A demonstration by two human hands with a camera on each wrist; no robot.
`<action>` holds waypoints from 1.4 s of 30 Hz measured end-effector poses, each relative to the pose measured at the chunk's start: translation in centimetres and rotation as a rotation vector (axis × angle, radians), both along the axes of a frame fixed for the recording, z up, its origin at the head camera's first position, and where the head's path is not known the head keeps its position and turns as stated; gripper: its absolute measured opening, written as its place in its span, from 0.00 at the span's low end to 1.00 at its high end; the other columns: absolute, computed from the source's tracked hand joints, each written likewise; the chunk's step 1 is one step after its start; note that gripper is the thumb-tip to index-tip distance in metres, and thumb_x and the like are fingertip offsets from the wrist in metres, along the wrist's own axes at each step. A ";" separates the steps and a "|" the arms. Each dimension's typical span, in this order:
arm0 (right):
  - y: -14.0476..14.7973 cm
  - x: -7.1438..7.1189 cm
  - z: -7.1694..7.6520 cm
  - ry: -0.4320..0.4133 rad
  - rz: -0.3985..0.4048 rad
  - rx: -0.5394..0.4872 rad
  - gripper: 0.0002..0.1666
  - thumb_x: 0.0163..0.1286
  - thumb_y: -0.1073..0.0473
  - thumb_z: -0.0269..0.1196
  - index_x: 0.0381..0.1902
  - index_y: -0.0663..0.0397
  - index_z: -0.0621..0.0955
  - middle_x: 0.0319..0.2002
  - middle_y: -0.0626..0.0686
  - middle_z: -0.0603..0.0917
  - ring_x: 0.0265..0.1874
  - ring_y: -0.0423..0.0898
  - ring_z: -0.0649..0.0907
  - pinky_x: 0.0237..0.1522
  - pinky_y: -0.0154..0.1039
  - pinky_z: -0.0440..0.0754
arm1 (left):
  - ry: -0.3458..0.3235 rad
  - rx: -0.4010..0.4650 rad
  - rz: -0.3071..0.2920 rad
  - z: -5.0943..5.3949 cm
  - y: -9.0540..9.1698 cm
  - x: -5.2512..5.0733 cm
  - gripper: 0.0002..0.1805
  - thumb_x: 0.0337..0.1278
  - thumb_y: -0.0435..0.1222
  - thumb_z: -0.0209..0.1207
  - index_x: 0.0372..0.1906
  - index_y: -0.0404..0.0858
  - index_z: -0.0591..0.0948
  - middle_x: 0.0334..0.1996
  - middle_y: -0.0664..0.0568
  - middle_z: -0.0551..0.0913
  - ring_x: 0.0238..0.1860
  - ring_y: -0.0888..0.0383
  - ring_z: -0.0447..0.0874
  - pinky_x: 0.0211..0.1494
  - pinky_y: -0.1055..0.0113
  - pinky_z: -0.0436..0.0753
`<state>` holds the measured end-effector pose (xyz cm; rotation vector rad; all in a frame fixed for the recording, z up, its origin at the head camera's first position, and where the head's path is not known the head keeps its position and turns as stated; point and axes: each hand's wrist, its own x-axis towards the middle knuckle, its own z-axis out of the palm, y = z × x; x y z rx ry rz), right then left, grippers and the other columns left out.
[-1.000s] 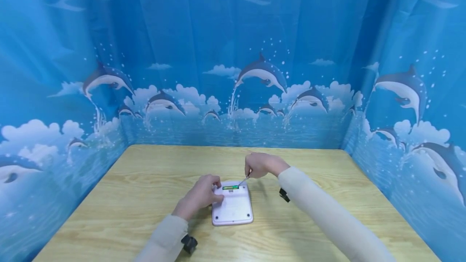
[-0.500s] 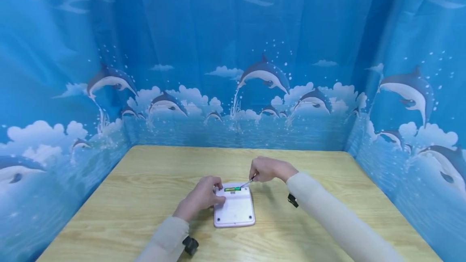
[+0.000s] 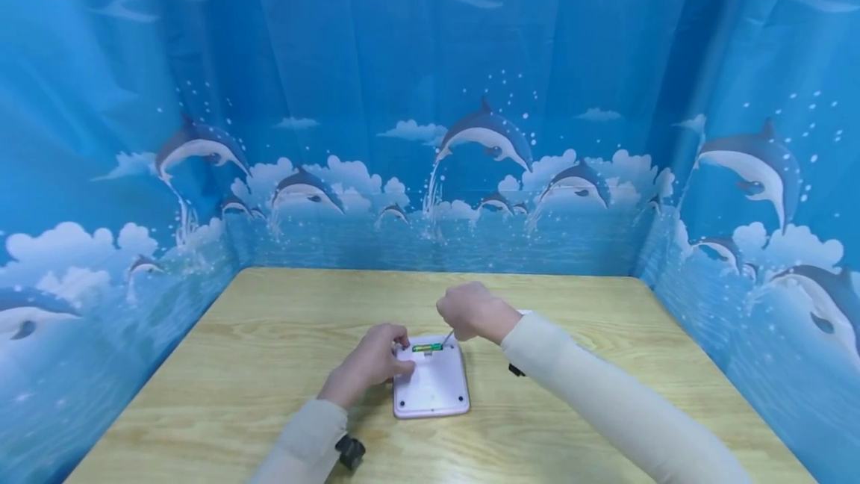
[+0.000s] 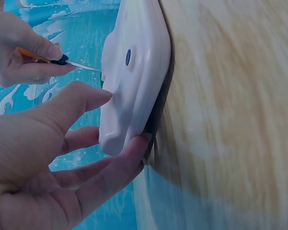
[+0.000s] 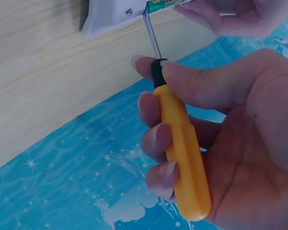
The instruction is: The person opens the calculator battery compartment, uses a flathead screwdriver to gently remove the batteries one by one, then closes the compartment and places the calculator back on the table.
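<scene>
A white flat device (image 3: 432,387) with rounded corners lies underside up, dark round spots near its corners. Its battery slot holds a green and yellow battery (image 3: 427,348). My left hand (image 3: 368,361) grips the device's left edge, thumb on top and fingers at its side, as the left wrist view shows. My right hand (image 3: 473,312) holds a screwdriver (image 5: 182,148) with a yellow handle and black collar, thumb and fingers wrapped round it. In the right wrist view, the metal shaft (image 5: 152,36) meets the battery's end at the slot.
Beneath the device is a light wood table (image 3: 322,305). Blue curtains (image 3: 376,58) with dolphins surround it at the back and sides. Something small and white (image 3: 525,312) peeks out behind my right sleeve, mostly hidden.
My right hand has shifted left and the screwdriver stands steeper over the battery's right end. A bit of something white now shows behind the right wrist. My left hand keeps its grip.
</scene>
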<state>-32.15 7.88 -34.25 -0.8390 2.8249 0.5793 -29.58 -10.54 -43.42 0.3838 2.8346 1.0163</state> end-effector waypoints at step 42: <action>2.8 -0.9 -1.1 -0.176 -0.054 -0.239 0.26 0.66 0.74 0.60 0.14 0.44 0.72 0.14 0.43 0.58 0.16 0.39 0.55 0.23 0.33 0.59 | -0.013 -0.011 0.017 -0.1 0.5 -0.1 0.15 0.50 0.36 0.76 0.42 0.41 0.84 0.42 0.51 0.85 0.35 0.57 0.79 0.37 0.65 0.82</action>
